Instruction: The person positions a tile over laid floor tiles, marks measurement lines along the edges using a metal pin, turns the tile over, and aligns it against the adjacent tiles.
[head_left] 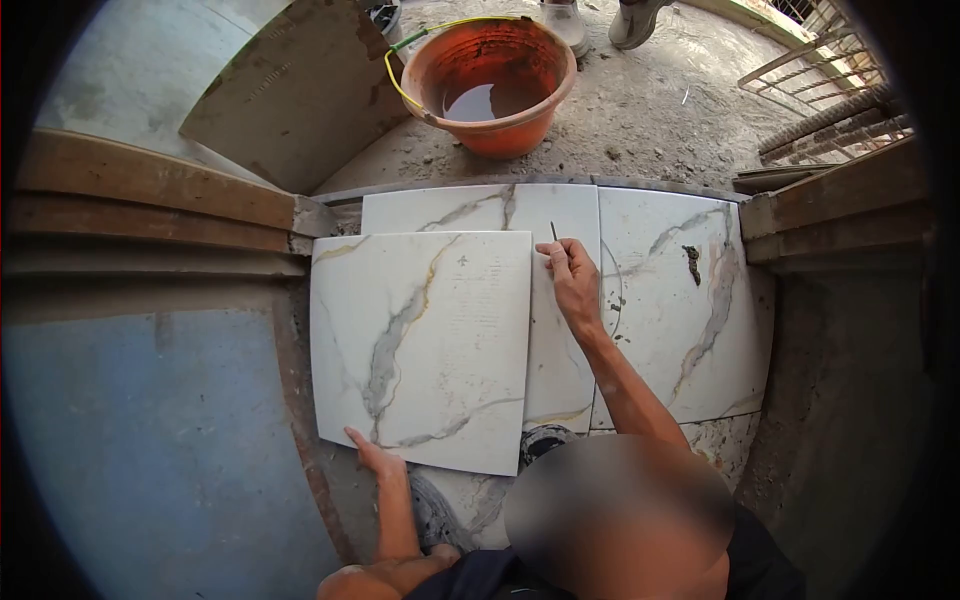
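Pinched between the thumb and fingers of the right hand is a thin dark stick, its tip pointing away from the person. The left hand grips the near edge of the loose tile, thumb on top, fingers hidden beneath. That white tile, veined in grey and gold, lies to the left of the right hand and partly over a second tile. Near its right side, rows of faint print run below a small dark mark; the print is too faint to read. No brand can be made out.

Right of the right hand lies a third tile, with a dark smear on it. Beyond the grip, an orange bucket with a yellow-and-green handle holds some liquid. Left of the bucket, a leaning board bears faint marks, also unreadable. Past the bucket are another person's shoes.
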